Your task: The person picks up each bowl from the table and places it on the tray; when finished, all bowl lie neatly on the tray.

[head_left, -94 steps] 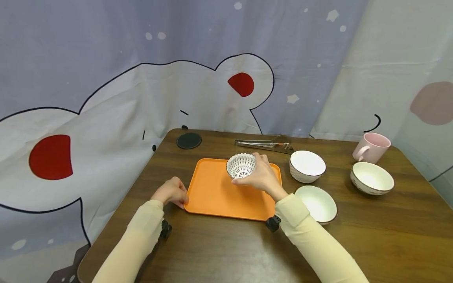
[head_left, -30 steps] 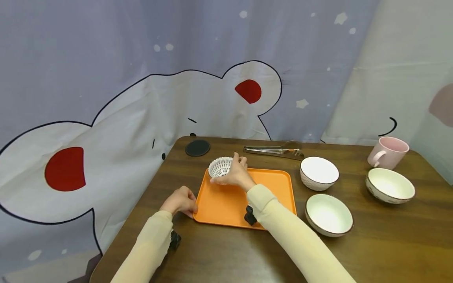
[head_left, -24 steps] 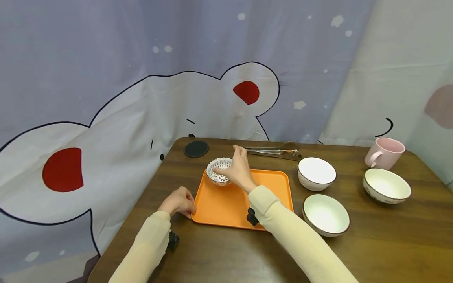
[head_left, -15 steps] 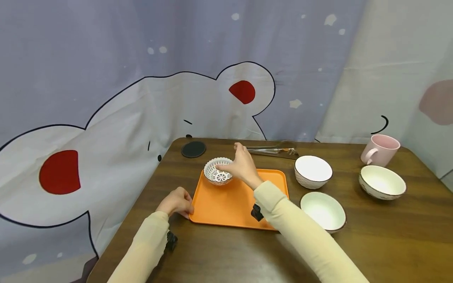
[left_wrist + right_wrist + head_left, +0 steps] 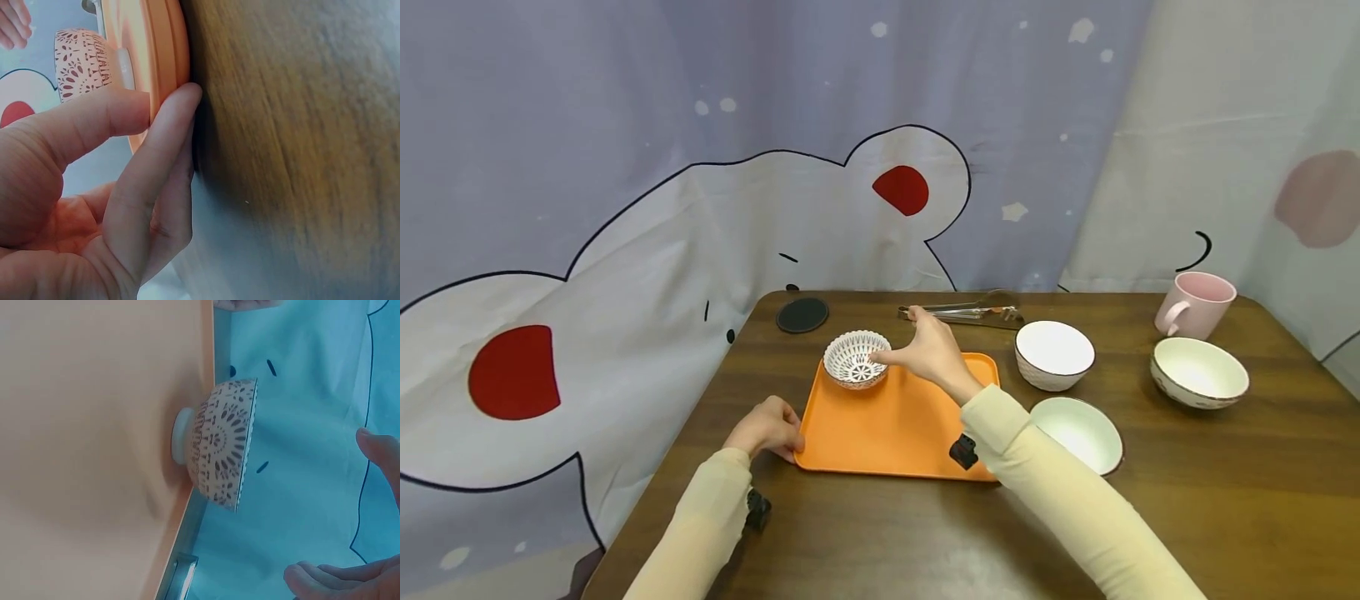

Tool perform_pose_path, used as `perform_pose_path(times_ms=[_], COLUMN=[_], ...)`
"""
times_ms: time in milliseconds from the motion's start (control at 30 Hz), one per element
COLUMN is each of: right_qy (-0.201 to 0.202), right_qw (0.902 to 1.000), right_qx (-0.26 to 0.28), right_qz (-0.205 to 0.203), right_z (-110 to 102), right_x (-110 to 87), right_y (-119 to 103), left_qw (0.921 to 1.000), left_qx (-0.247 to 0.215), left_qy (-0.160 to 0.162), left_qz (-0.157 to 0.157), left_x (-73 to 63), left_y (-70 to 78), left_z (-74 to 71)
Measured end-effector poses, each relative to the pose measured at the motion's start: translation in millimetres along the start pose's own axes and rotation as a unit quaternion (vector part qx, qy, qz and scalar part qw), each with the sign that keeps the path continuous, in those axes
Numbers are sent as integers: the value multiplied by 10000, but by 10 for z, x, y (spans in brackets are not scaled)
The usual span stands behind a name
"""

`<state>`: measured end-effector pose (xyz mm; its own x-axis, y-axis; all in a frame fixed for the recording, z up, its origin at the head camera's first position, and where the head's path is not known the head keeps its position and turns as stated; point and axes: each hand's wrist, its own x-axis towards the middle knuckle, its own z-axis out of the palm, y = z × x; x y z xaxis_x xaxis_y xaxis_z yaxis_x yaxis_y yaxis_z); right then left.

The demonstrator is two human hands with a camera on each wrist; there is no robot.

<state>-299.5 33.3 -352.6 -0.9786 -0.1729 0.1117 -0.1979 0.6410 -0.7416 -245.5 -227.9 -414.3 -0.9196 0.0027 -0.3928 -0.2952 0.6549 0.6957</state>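
Note:
A small white bowl with a dark openwork pattern (image 5: pixel 856 360) stands upright in the far left corner of an orange tray (image 5: pixel 880 437). My left hand (image 5: pixel 769 427) pinches the tray's near left corner; in the left wrist view the thumb (image 5: pixel 94 122) lies on the rim and a finger (image 5: pixel 156 144) is at the outer edge. My right hand (image 5: pixel 931 352) is over the tray just right of the bowl, thumb and fingers spread with nothing between them. The right wrist view shows a gap between its fingertips and the patterned bowl (image 5: pixel 222 444).
Right of the tray stand a white textured bowl (image 5: pixel 1054 354), a pale green bowl (image 5: pixel 1082 429), a cream bowl (image 5: pixel 1198 371) and a pink mug (image 5: pixel 1197 304). Behind the tray lie metal utensils (image 5: pixel 962 313). A black round coaster (image 5: pixel 802 315) lies at the back left.
My right hand has carried the patterned bowl from above the tray's middle to its far left corner, set it down, let go and drawn back right. My left hand stays at the tray corner.

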Motion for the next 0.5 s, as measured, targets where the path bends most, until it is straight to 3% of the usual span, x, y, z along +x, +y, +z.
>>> perform_pose_path(times_ms=[500], right_qy=[170], right_qw=[9993], right_qx=[-245], right_qz=[214], right_z=[-249], right_x=[-44], right_y=[219], left_qw=[9998], left_qx=[16], left_qy=[-176], left_qz=[50], left_x=[6], left_y=[4], left_z=[-5])
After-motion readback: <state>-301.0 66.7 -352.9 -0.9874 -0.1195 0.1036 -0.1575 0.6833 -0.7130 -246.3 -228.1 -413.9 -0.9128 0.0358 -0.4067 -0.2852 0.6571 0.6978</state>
